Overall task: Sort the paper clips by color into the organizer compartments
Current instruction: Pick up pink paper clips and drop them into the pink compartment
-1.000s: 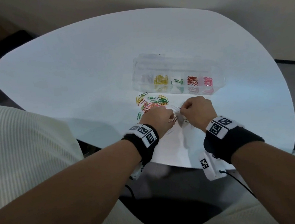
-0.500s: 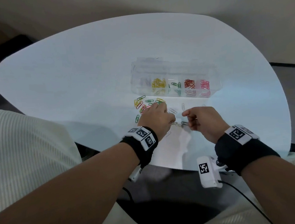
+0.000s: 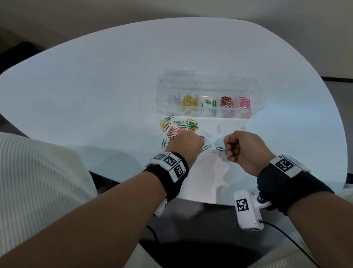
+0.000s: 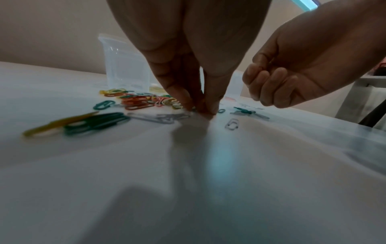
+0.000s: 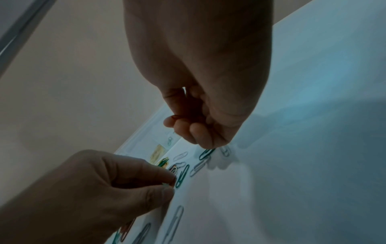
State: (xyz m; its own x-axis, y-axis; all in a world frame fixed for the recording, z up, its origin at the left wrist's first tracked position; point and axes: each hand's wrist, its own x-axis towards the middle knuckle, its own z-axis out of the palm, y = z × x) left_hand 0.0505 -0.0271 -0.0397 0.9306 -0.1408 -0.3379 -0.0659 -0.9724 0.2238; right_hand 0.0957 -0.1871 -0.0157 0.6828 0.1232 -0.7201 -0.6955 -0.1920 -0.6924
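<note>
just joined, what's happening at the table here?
A person is sorting paper clips by color. The clear organizer already holds yellow, green, red and pink groups. A mixed pile lies in front of it. The left hand pinches at clips on the white table; the right hand is curled, its contents unclear.
</note>
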